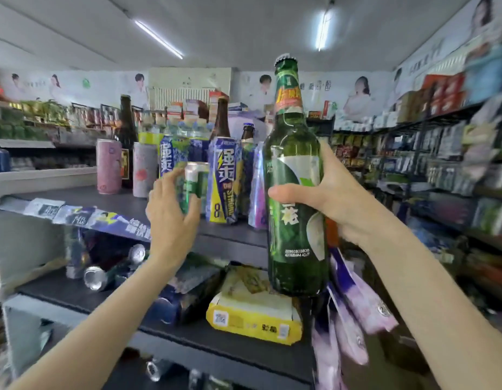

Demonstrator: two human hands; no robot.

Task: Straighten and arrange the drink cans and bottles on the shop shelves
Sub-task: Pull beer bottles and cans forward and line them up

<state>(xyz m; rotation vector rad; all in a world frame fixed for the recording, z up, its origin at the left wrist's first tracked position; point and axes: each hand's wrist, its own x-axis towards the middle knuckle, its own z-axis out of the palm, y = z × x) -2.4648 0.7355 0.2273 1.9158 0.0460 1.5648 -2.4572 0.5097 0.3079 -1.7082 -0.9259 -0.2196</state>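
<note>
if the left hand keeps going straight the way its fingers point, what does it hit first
Already there: the left hand is wrapped round the small green and silver can. Pushed further, that can would probably meet the tall blue and yellow can beside it, though depth is unclear.

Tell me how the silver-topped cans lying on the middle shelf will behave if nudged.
The cans lie on their sides on the dark middle shelf, so a nudge would probably roll them. Their round, smooth metal bodies look slippery. I can't tell whether they are full, so their weight is uncertain.
</note>
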